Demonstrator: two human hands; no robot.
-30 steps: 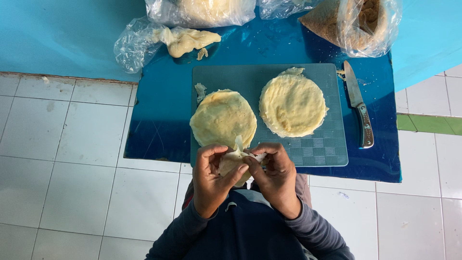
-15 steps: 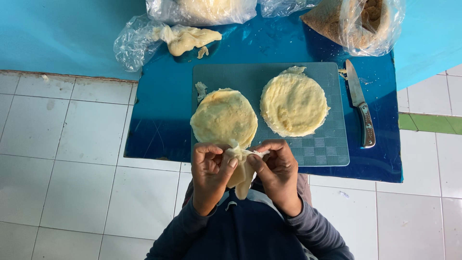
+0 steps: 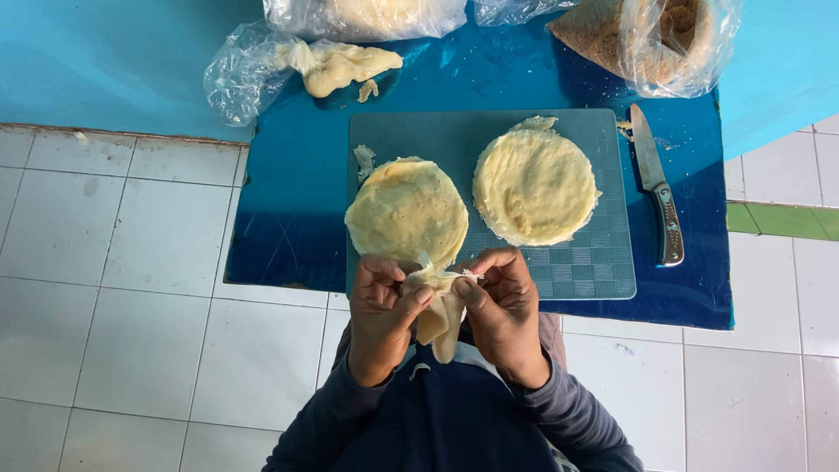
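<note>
Both your hands are pinched on the same floppy piece of dough (image 3: 437, 310), left hand (image 3: 380, 315) and right hand (image 3: 505, 310) close together, thumbs nearly touching, holding it just off the near edge of the cutting mat (image 3: 577, 271). On the mat behind it sit two round dough discs (image 3: 407, 210) side by side, with a knife (image 3: 657, 197) lying to the right on the blue board (image 3: 288, 218)

Single head cam, looks straight down from above you. Close on your hands at near edge; cutting board (image 3: 577, 271) mid-frame, bags along far edge.
</note>
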